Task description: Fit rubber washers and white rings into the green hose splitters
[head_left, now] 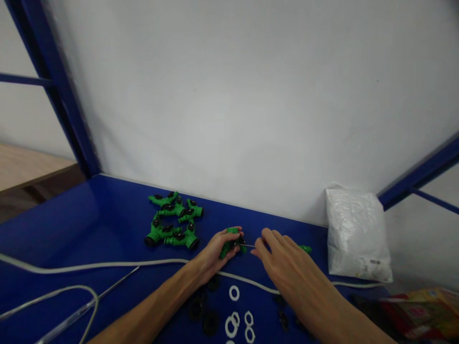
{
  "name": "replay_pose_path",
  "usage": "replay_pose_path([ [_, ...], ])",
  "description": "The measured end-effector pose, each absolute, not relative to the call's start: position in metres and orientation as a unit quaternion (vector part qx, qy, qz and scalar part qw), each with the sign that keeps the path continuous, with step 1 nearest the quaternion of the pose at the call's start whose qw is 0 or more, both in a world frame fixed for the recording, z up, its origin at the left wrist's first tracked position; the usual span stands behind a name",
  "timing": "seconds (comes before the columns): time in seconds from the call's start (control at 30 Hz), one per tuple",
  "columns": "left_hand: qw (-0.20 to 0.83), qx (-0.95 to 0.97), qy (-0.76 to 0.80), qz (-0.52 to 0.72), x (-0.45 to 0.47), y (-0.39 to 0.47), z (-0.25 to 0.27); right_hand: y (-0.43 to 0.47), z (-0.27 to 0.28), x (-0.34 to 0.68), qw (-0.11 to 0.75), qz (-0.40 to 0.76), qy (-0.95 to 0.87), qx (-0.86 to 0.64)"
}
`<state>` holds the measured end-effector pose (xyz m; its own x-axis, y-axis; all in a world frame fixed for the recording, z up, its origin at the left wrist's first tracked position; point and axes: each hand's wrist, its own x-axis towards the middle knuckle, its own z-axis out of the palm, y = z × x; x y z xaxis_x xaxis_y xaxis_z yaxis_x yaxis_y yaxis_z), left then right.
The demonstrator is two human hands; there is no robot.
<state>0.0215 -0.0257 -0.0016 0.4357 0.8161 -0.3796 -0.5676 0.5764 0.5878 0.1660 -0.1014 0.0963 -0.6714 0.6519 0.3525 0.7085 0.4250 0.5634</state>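
My left hand (211, 255) is closed around a green Y-shaped hose splitter (232, 231) with black parts, holding it just above the blue table. Pinched in my right hand (287, 263) is a thin metal screwdriver (247, 245); its shaft points left and its tip meets the splitter's black part. The fingers hide the screwdriver's handle. Another green piece (305, 249) shows partly behind my right hand. Several similar green splitters (175, 208) lie grouped beyond my left hand, with black valve knobs on them.
White rings (234, 293) and dark round parts (210, 322) lie in front of my hands. A pale cable (107, 265) crosses the blue table (118, 210). A long clear-handled tool (75, 315) rests left. A white plastic package (358, 234) stands right, against the wall.
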Motion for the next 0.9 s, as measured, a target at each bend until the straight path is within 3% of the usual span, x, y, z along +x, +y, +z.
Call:
replay_pose_path([
  [0.37,0.818,0.209,0.335,0.418,0.022,-0.024,-0.004,-0.107,0.094,0.172,0.042,-0.343,-0.854,-0.389],
  [0.7,0.76,0.341,0.347,0.432,0.024,-0.018,-0.021,-0.103,0.086,0.174,0.036,-0.344,-0.839,-0.42],
  [0.9,0.77,0.308,0.347,0.438,0.021,-0.016,-0.021,-0.114,0.095,0.168,0.042,-0.356,-0.84,-0.407],
])
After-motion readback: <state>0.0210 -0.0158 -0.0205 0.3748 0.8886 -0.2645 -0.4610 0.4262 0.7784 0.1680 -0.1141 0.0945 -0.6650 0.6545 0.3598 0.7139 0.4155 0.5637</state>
